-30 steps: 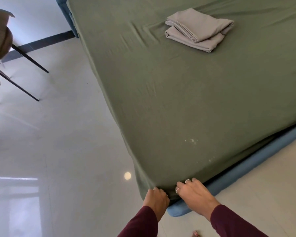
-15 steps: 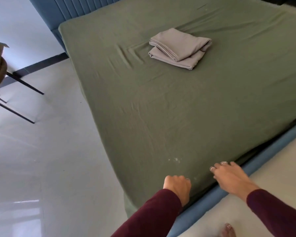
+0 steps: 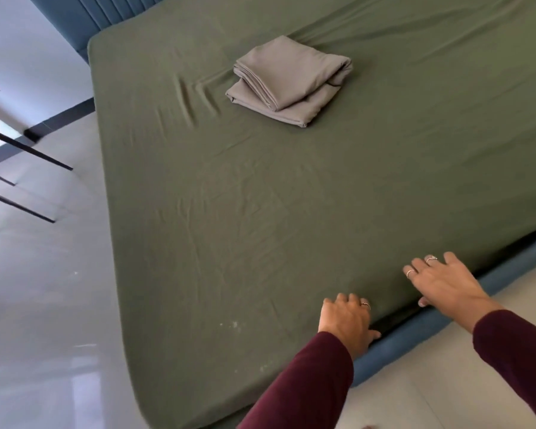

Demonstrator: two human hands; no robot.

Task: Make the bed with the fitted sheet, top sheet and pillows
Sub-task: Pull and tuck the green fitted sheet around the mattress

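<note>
A green fitted sheet (image 3: 260, 212) is stretched over the mattress, with a few creases near its middle left. On it, toward the far side, lies a stack of folded grey linen (image 3: 291, 78). My left hand (image 3: 347, 323) is at the near edge of the mattress, fingers curled onto the sheet and thumb down at the side, gripping the sheet's edge. A little to the right, my right hand (image 3: 443, 283) rests on the same edge with its fingers spread and fairly straight. Both sleeves are dark red.
The blue bed frame (image 3: 415, 335) shows below the mattress edge, and a blue ribbed headboard (image 3: 84, 13) stands at the top left. Black chair legs (image 3: 34, 153) stand on the glossy pale floor (image 3: 44, 305) to the left of the bed.
Both hands have slid from the mattress corner to the right along the near edge. The view has lifted and now shows more of the bed.
</note>
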